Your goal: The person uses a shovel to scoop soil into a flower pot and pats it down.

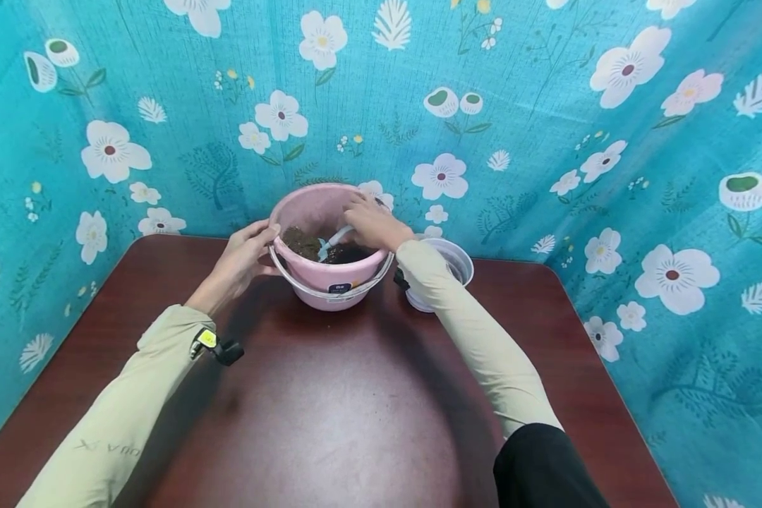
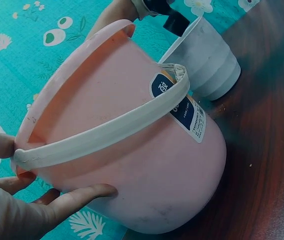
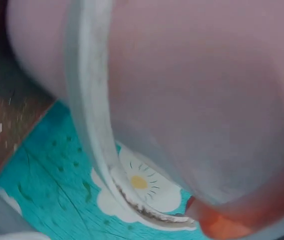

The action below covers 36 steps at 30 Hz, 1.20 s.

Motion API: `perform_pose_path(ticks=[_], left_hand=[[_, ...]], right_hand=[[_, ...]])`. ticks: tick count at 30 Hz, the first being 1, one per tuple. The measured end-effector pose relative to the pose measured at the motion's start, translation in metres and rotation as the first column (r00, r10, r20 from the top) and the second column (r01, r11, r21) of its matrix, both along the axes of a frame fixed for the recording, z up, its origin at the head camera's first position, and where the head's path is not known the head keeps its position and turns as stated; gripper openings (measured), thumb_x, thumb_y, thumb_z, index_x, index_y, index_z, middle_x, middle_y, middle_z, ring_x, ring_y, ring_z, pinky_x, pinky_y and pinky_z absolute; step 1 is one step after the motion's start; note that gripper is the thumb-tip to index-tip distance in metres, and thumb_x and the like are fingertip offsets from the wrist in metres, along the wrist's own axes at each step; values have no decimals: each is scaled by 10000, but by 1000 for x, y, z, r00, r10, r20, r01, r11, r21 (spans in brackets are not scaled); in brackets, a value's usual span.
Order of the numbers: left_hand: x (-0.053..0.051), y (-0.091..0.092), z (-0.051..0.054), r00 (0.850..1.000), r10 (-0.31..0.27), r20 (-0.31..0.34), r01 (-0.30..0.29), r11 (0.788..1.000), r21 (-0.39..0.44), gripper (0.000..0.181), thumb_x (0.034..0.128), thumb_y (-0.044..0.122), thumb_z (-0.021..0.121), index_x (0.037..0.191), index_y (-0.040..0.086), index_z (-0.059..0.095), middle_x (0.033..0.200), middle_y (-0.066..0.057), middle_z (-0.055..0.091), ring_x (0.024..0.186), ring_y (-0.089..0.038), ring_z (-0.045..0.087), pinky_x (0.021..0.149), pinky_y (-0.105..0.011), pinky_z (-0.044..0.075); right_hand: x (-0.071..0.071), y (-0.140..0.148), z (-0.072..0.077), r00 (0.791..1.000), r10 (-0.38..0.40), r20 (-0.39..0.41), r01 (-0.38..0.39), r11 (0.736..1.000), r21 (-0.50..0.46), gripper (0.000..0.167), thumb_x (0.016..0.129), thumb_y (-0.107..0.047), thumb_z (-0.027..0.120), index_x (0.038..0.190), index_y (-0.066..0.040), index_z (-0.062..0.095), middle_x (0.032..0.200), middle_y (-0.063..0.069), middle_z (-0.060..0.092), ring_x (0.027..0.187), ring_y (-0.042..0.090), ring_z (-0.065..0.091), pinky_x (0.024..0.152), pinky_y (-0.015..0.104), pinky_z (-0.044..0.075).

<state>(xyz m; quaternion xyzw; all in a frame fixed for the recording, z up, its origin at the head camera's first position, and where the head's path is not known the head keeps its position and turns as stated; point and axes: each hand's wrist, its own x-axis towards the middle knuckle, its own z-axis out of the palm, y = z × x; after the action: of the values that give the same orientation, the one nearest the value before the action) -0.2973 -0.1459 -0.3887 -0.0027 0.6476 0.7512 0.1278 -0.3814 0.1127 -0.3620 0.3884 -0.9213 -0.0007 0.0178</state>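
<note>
Grip, nine-o'clock side: our left hand [image 1: 244, 254] holds the pink bucket [image 1: 311, 276] at our twelve o'clock, soil [image 1: 300, 243] inside; pale-blue garden tool [image 1: 341, 235] gripped by our right hand [image 1: 376, 224]; white pot [image 2: 209, 62] just beside, three o'clock.

On the pink bucket [image 2: 146, 185], a blue label [image 2: 185, 113] bears illegible white characters [image 2: 163, 86]; faint lettering [image 1: 109, 449] on the left sleeve [image 1: 121, 395] seemingly includes "A".

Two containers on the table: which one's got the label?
The pink bucket, with the left hand at its rim. The dark label on its wall is partly crossed by the white handle; the white pot beside it shows none.
</note>
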Motion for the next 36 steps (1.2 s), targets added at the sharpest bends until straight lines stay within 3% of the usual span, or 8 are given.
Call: perform_pose_path(ticks=[4,10,21,30,36], left_hand=[[1,-2,2,1000,5,3,-5,1000,-18,624,1094,304,545,1621,43,335,1203,-60,512,1013,-87,587,694,-294,640],[1,-3,2,1000,9,15,-8,1000,-22,654,1090,310,551,1638,49,307,1227,-75,504,1023,-90,579,697,-299,642],[-1,1,0,1000,16,8,-15,999,-30,622,1092,290,544,1621,35,339,1235,-68,499,1008,-95,588,690,-297,642],[-2,5,-4,1000,-3,14,3,999,-39,625,1097,299,529,1628,40,327,1299,-50,468,1073,-121,574,723,-311,647],[-4,2,-1,1000,9,22,-8,1000,-19,627,1095,303,545,1628,53,331,1161,-12,523,1010,-100,600,694,-299,644]], right_hand=[[1,-8,1,999,51,-6,-51,998,44,146,960,-195,769,1049,-87,807,1058,59,765,1131,284,628,1133,442,382],[4,-10,3,998,17,59,-20,999,48,90,934,-125,783,1013,-80,790,1034,71,761,1100,289,649,1103,451,396],[0,12,7,984,2,177,24,989,-144,219,948,-99,781,1159,-44,777,1184,120,718,1235,300,580,1186,417,366],[7,21,11,983,-35,180,60,988,-140,251,956,-133,780,1190,-43,761,1283,142,680,1290,317,559,1196,445,377],[13,22,19,992,15,128,6,987,-160,189,966,-118,767,1143,-59,797,1136,118,705,1153,303,605,1080,498,422]])
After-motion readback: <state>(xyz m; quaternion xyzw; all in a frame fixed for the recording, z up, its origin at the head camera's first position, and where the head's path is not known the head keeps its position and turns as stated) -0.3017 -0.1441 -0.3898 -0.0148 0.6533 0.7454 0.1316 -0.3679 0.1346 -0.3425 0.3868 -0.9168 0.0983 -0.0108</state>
